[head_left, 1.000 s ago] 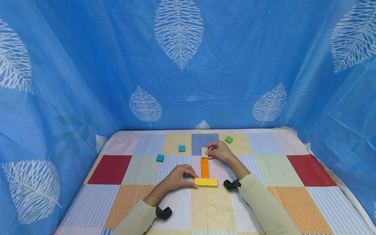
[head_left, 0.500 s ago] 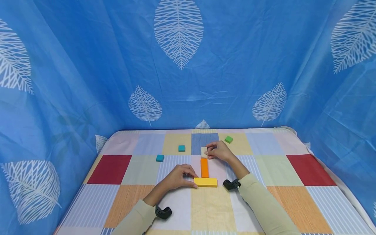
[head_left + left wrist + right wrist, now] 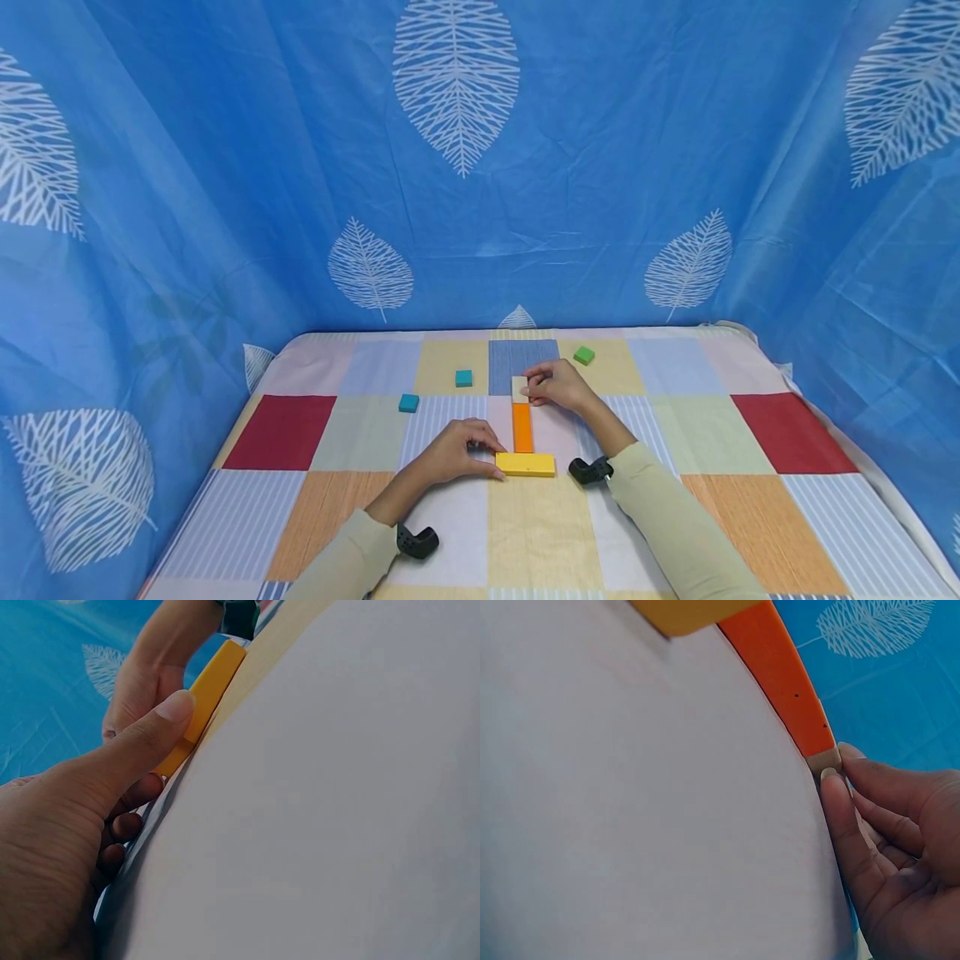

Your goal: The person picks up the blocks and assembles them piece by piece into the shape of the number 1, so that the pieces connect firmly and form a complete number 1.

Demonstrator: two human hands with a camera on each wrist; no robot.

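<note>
Head view: a table (image 3: 787, 508) covered by a checked cloth, enclosed by a blue curtain (image 3: 225, 167) printed with white leaves. A yellow block (image 3: 526, 464) lies crosswise near the table's middle; an orange block (image 3: 522, 427) runs lengthwise from its far edge, touching it, and a cream block (image 3: 520, 388) sits against the orange block's far end. The left hand (image 3: 457, 452) rests at the yellow block's left end, thumb pressed against its edge and fingers curled beside it. The right hand (image 3: 557, 385) pinches the cream block between thumb and fingertips. Two teal cubes (image 3: 464, 378) (image 3: 408, 403) lie apart to the left; a green cube (image 3: 584, 356) lies just beyond the right hand
</note>
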